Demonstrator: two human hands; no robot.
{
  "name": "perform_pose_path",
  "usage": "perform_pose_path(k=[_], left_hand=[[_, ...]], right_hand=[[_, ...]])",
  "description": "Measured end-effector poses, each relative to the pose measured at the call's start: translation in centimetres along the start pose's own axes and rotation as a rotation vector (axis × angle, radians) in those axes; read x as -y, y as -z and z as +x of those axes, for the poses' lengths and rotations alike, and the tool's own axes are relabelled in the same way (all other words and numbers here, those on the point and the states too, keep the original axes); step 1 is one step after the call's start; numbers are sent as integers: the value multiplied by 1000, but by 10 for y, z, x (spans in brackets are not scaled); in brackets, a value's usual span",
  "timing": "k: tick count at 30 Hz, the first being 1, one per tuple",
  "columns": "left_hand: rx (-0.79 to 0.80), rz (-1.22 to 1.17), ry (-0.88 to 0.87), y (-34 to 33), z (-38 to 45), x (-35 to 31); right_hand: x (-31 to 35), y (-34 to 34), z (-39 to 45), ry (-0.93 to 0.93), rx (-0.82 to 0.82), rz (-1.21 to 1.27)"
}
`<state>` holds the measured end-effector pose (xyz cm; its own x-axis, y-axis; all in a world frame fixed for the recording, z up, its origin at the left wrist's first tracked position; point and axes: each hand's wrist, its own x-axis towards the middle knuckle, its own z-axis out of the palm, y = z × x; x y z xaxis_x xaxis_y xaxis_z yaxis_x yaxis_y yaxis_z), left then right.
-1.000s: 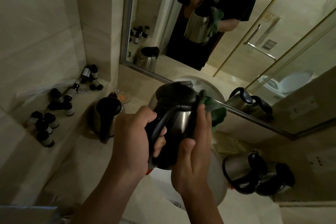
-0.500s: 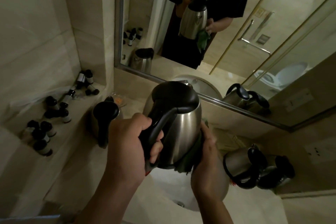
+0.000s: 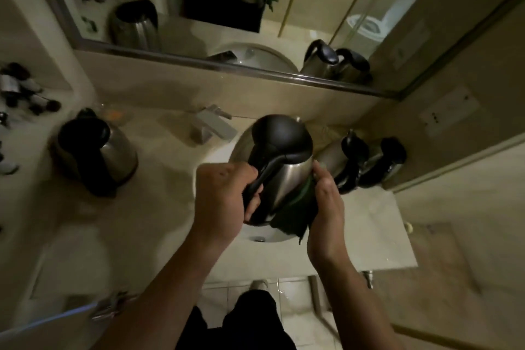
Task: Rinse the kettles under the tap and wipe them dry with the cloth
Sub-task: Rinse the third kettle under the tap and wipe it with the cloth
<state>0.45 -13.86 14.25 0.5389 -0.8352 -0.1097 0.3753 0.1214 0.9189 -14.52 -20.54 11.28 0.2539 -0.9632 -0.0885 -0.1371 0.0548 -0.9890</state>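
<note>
A steel kettle [image 3: 96, 150] stands on the counter [image 3: 159, 179] at left. Your left hand [image 3: 221, 202] grips the handle of the held kettle [image 3: 284, 162] above the basin [image 3: 216, 162]. Your right hand [image 3: 326, 207] presses the green cloth [image 3: 292, 219] against its side. Two kettles [image 3: 366, 162] stand at right.

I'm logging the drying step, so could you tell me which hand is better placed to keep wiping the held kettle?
Right hand: it presses the green cloth against the kettle; the left hand grips the handle.
</note>
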Motion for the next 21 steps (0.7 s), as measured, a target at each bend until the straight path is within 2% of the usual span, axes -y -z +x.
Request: perform_pose_path(k=[11, 21], left_hand=[[116, 149, 265, -115, -9, 141], [186, 312, 303, -237, 4, 269]], right_hand=[[-55, 128, 11, -387, -282, -36], [-126, 251, 53, -454, -428, -25]])
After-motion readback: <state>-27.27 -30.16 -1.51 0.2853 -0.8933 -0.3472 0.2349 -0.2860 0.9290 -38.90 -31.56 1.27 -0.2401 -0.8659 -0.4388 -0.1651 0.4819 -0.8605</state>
